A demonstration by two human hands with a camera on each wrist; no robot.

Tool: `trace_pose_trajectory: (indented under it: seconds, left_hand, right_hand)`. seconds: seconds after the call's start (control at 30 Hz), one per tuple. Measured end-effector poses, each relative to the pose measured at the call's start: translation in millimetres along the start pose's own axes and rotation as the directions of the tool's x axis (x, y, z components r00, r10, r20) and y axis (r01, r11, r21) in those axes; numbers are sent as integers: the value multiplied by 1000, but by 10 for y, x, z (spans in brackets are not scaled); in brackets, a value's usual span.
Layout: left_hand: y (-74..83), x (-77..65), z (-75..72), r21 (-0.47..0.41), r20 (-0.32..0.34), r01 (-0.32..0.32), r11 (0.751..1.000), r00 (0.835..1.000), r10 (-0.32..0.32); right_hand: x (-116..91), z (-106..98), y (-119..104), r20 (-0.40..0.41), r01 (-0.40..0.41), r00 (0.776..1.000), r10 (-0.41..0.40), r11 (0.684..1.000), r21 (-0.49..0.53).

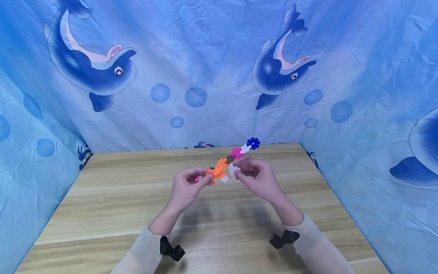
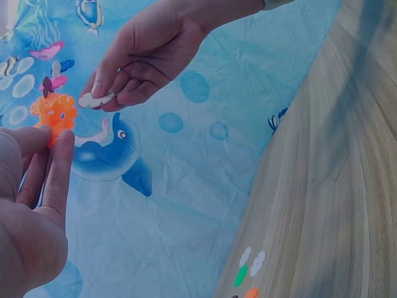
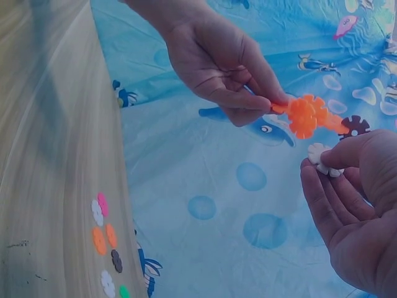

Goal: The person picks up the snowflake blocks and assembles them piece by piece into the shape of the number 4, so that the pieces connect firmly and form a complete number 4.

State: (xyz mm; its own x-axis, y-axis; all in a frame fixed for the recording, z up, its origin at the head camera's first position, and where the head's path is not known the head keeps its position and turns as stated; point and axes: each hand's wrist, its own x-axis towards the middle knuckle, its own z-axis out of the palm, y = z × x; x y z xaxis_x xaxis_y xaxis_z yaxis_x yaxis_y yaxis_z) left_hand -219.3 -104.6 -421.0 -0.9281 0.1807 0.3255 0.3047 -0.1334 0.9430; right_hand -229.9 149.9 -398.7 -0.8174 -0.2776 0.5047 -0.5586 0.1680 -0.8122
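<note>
My left hand (image 1: pixel 184 188) pinches a cluster of orange interlocking flower discs (image 1: pixel 219 170) between thumb and fingers, above the table. From the cluster a chain runs up and right: a brown disc (image 3: pixel 355 127), a pink disc (image 1: pixel 237 153), a white disc (image 1: pixel 245 148) and a dark blue disc (image 1: pixel 253 143) at the tip. Close by on the right, my right hand (image 1: pixel 258 179) pinches a white notched piece (image 3: pixel 319 156) between thumb and fingertips. Whether that piece is one disc or two joined ones I cannot tell. In the right wrist view it looks apart from the orange cluster.
Several loose discs lie on the wooden table (image 1: pixel 113 213) beyond the hands, among them orange (image 3: pixel 98 241), pink (image 3: pixel 102 203), dark (image 3: pixel 116 261), green (image 2: pixel 240 275) and white ones (image 2: pixel 257 263). A blue dolphin-print curtain (image 1: pixel 219 68) encloses the back and sides.
</note>
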Motion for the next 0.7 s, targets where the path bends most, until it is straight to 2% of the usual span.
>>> trace_pose_trajectory:
  seconds: [0.3,0.7]
  left_hand:
    - [-23,11,-6,-15,1,0,1000,1000,0]
    - [-43,24,-15,-22,6,-14,1000,1000,14]
  right_hand:
    - [14,42,-29,15,2,1000,-2,1000,24]
    - [40,97,5,21,44,999,-44,999,21]
